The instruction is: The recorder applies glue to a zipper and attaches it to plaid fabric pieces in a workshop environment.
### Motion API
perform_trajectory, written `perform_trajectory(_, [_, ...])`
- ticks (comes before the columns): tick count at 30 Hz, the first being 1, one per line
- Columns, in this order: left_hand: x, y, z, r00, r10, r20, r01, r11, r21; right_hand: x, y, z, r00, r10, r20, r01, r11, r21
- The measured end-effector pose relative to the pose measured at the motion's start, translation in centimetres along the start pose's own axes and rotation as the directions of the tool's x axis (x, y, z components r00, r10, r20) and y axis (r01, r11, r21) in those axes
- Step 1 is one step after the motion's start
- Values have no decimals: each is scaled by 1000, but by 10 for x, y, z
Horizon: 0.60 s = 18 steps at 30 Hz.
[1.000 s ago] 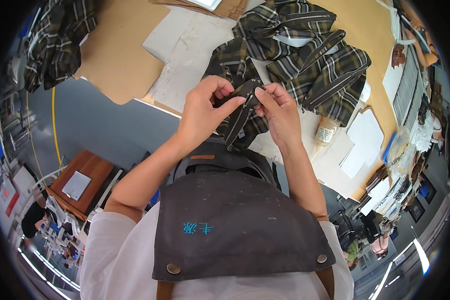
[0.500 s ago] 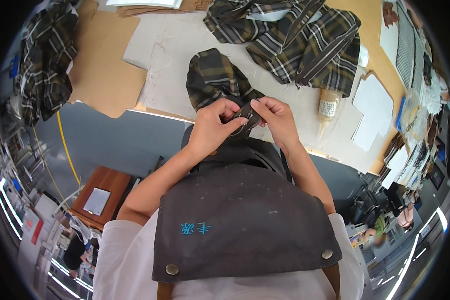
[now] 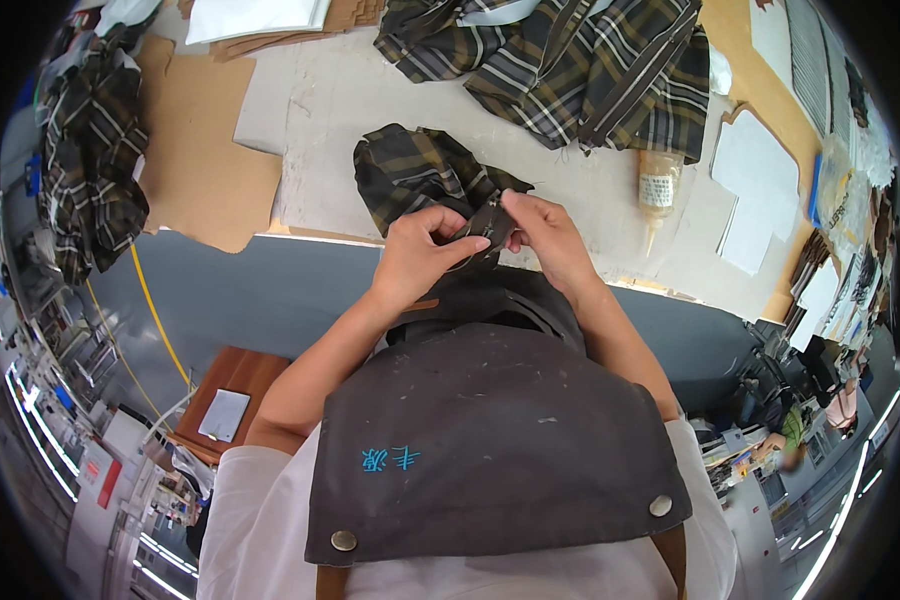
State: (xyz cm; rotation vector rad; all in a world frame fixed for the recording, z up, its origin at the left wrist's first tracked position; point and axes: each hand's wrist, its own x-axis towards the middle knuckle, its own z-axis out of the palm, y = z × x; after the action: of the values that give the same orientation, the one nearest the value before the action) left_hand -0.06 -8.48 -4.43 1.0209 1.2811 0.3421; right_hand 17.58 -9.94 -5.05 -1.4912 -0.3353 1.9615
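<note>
From where I stand, the left hand [image 3: 418,252] pinches the lower left of a dark strip [image 3: 489,222], its thumb laid across and its forefinger curled. The right hand [image 3: 550,235] pinches the strip's upper right edge, thumb on top, fingertips tucked behind. Small bright metal glints between them, perhaps part of a zip; it's too small to be sure. I'd judge the step in hand to be close fingertip work on that strip, and the next move to call for one steady pinch while the other eases along, keeping the cloth flat.

The strip's plaid piece [image 3: 410,165] bunches at eleven o'clock, over the edge of the table [image 3: 335,100]. More plaid cloth [image 3: 535,75] lies at one o'clock, a nozzled bottle [image 3: 657,188] before three, brown card [image 3: 210,150] towards ten, and the wearer's dark apron [image 3: 490,430] at six.
</note>
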Motion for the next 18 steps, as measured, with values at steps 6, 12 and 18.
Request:
perform_trajectory(6, [3, -3, 2, 1000, 25, 10, -25, 999, 29, 4, 5, -2, 995, -95, 26, 98, 983, -157])
perform_trajectory(12, [6, -2, -1, 996, -34, 81, 45, 991, -127, 8, 5, -4, 996, -91, 21, 94, 981, -167])
perform_trajectory(18, [7, 2, -6, 985, -134, 107, 155, 962, -225, 6, -1, -4, 999, -47, 8, 48, 996, -81])
